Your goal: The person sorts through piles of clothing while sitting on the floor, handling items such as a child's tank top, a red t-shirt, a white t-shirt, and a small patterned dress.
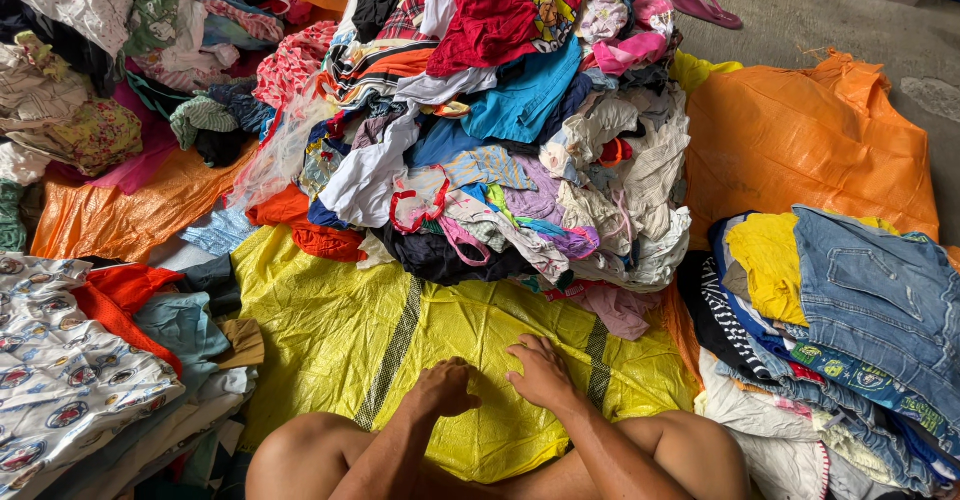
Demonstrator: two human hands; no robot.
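Concrete floor (pixel 800 30) all around, clothes everywhere! Left hand (pixel 443 388) curled closed, gripping nothing; right hand (pixel 541 371) flat, fingers (pixel 525 345) spread, pressing the yellow plastic sheet (pixel 330 330) beneath them, seemingly to smooth it. Just beyond the fingertips looms the mixed clothes heap (pixel 500 130); folded stacks (pixel 850 320) flank either side.

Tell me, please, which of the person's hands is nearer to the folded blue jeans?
Right. The right hand rests flat on the yellow sheet, on the side toward the jeans; the left hand lies farther away.
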